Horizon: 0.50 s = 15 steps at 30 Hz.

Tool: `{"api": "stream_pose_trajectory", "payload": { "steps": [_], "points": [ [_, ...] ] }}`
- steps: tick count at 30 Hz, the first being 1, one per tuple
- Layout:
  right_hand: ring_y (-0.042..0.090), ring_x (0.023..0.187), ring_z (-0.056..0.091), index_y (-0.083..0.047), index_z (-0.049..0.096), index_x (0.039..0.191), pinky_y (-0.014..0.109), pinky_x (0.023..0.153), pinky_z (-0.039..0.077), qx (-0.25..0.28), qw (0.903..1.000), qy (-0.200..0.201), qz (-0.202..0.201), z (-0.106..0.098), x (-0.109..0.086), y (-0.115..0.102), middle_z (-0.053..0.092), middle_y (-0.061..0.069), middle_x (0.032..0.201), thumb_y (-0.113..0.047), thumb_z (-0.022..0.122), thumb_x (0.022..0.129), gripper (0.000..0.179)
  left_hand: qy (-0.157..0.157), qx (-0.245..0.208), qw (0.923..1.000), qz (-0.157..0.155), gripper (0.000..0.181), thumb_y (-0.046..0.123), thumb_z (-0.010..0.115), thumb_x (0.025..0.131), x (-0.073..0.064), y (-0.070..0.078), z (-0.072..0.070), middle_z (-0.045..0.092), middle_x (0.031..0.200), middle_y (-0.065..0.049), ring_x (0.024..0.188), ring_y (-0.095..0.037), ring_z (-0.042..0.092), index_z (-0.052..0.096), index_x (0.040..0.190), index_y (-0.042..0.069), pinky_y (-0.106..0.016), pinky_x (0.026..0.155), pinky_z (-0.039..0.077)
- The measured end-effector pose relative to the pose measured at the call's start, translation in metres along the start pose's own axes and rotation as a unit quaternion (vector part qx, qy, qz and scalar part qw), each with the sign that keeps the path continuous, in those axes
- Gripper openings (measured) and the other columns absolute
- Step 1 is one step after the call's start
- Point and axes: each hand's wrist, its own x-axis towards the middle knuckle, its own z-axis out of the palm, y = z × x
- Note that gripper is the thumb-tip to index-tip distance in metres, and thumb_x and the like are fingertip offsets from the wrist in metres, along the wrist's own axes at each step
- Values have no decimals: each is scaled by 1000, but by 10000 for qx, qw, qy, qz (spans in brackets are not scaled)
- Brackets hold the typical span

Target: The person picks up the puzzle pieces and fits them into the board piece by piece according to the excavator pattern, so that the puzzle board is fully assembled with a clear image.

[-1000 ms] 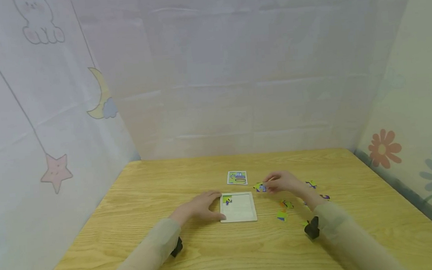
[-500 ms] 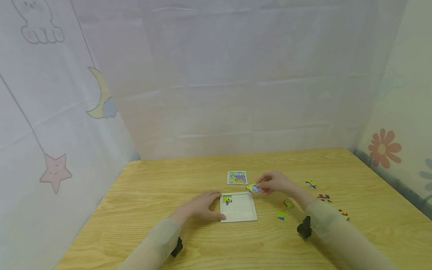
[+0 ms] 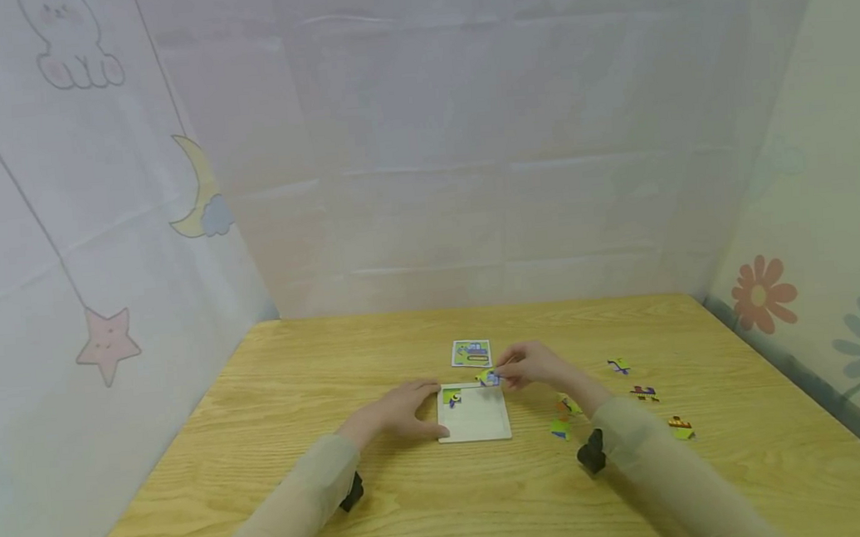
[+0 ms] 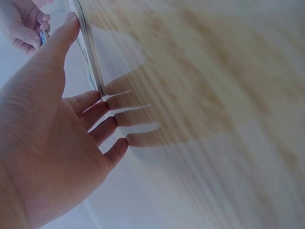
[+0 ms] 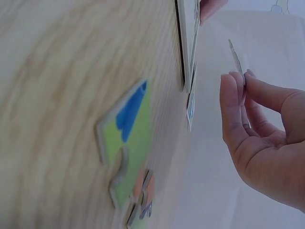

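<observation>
My right hand (image 3: pixel 532 364) pinches a green and blue jigsaw puzzle piece (image 3: pixel 487 378) between thumb and fingers, over the far edge of a white puzzle tray (image 3: pixel 478 419). In the right wrist view that puzzle piece (image 5: pixel 235 56) appears edge-on, raised off the table. One green piece with an eye (image 3: pixel 451 398) lies in the tray's far left corner. My left hand (image 3: pixel 401 412) rests at the tray's left side, thumb at the near corner and fingers by the far corner. The left wrist view shows this left hand (image 4: pixel 57 133) with its fingers extended, fingertips on the tabletop.
Behind the tray lies a small picture card (image 3: pixel 471 353). To the right are loose puzzle pieces: a green and blue one (image 3: pixel 561 430), a purple one (image 3: pixel 644 392), a red and green one (image 3: pixel 681 427) and a yellow and blue one (image 3: pixel 619 366). Cloth walls (image 3: pixel 428 244) border the table.
My right hand has moved left with the puzzle piece, from right of the tray to above its far edge. The left hand and tray have stayed in place.
</observation>
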Motion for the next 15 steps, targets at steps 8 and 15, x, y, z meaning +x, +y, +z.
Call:
{"api": "stream_pose_trajectory", "payload": {
  "steps": [8,15],
  "points": [
    [15,67,64,3,63,102,36,66,59,74,9999,-71,19,9,6,-3,66,11,82,-14,66,88,23,-1,-8,10000,-72,81,53,63,84,0,1,0,28,153,-12,140,-34,27,34,145,8,-49,113,27],
    [16,66,64,3,63,99,36,65,59,131,9998,-137,41,16,7,-10,65,10,80,-12,66,87,20,26,-34,10000,-74,82,53,63,84,1,-1,2,29,152,-12,140,-34,27,34,145,8,-49,113,27]
  ]
}}
